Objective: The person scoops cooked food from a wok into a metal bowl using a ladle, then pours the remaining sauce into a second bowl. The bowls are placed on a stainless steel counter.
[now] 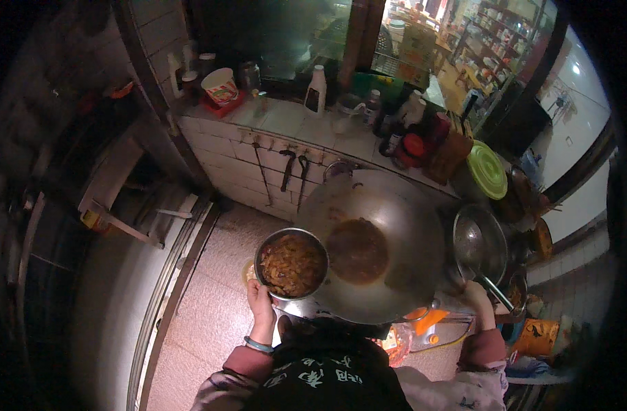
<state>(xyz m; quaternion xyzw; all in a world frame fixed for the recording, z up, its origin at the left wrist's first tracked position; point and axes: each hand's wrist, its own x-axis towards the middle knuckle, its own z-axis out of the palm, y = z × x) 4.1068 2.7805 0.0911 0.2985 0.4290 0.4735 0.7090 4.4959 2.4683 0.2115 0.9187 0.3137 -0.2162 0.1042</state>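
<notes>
My left hand point(261, 308) grips the near-left rim of a round metal bowl point(313, 292). Brown cooked food in pieces point(292, 264) fills much of it. The bowl is level with the left edge of a large metal wok point(406, 210), overlapping it in view. Brown liquid point(358, 251) lies at the bottom of the wok. My right hand point(475, 297) is past the wok's right rim, beside a metal basin point(472, 226) and a long handle point(495, 293) slanting from it. The right fingers are dark and blurred; whether they grasp anything is unclear.
Behind the wok, a tiled ledge point(282, 123) bears a white bottle point(317, 92), a paper tub point(221, 85) and several jars. Dark tools point(287, 169) hang on the ledge's tiled front. A green lid point(487, 169) leans at right. A sliding-door track point(164, 303) runs along the left floor.
</notes>
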